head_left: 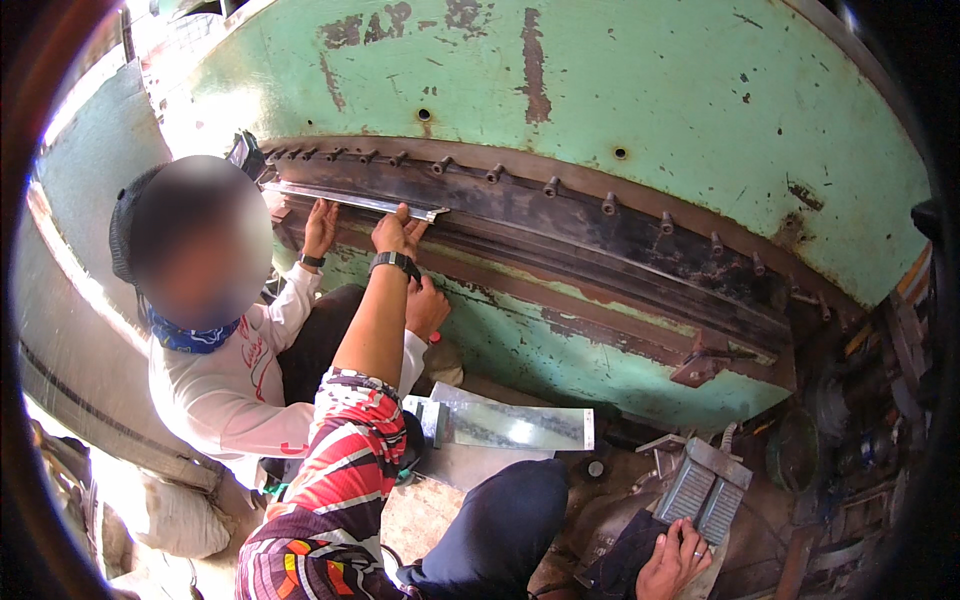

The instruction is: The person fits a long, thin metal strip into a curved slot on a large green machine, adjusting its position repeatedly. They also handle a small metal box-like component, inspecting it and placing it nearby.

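Observation:
My left hand [398, 236], with a dark watch at the wrist, reaches up to the press machine and is closed on the right end of a long, shiny bent metal strip [345, 198]. The strip lies along the machine's dark clamping beam [580, 225]. At the lower right, my right hand [674, 562], wearing a ring, has its fingers bent over the near edge of a grey, ribbed double foot pedal [705, 490]. Beside that hand lies something dark, like cloth [622, 555]. A co-worker's hand [318, 228] touches the strip's underside, and their other hand [427, 308] is below my wrist.
A co-worker in a white shirt [205, 390] squats close on my left. Flat metal pieces [510, 428] lie by my knee [495, 520]. The large green machine body [700, 90] fills the far side, with bolts [551, 187] along its beam. Metal scrap [850, 470] is at the right.

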`<state>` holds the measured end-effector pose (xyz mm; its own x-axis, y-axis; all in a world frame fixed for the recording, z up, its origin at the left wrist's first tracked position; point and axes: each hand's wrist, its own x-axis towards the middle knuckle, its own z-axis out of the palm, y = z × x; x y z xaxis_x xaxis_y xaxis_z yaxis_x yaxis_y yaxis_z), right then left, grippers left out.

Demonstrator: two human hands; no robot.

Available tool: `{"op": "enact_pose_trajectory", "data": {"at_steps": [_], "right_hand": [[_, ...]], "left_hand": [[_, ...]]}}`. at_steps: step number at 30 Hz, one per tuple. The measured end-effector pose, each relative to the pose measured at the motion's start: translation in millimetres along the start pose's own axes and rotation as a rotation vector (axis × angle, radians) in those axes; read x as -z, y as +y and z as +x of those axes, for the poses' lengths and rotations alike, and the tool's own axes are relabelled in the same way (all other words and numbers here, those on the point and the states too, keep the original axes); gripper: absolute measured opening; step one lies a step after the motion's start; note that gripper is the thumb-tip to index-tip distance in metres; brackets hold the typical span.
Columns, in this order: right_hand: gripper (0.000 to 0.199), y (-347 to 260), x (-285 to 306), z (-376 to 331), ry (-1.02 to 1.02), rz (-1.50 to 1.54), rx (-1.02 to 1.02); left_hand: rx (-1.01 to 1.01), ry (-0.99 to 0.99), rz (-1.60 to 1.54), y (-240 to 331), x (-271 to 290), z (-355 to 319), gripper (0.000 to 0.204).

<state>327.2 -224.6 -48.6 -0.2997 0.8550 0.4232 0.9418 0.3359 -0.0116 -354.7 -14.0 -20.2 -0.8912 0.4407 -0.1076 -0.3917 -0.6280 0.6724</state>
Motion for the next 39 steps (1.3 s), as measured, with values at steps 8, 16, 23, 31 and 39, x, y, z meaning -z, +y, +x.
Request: {"op": "enact_pose_trajectory", "data": {"at_steps": [8,16,23,31,39], "right_hand": [[0.032,2,-3,-1,-0.019,0.01,-0.013],[0.036,5,-5,-5,-0.107,0.058,-0.079],[0.035,11,-15,-9,-0.042,0.073,-0.041],[0.034,12,-6,-10,-0.031,0.012,-0.031],[0.032,10,-4,-8,-0.052,-0.014,-0.041]], "left_hand": [[0.012,-0.014,-0.017,0,6,9,0.01],[0.028,-0.007,-0.021,0,-5,-7,0.013],[0.029,0.036,0.037,4,-6,-13,0.014],[0.017,-0.014,-0.015,0,-9,-19,0.016],[0.037,-0.017,-0.001,1,-16,-30,0.021]]}}
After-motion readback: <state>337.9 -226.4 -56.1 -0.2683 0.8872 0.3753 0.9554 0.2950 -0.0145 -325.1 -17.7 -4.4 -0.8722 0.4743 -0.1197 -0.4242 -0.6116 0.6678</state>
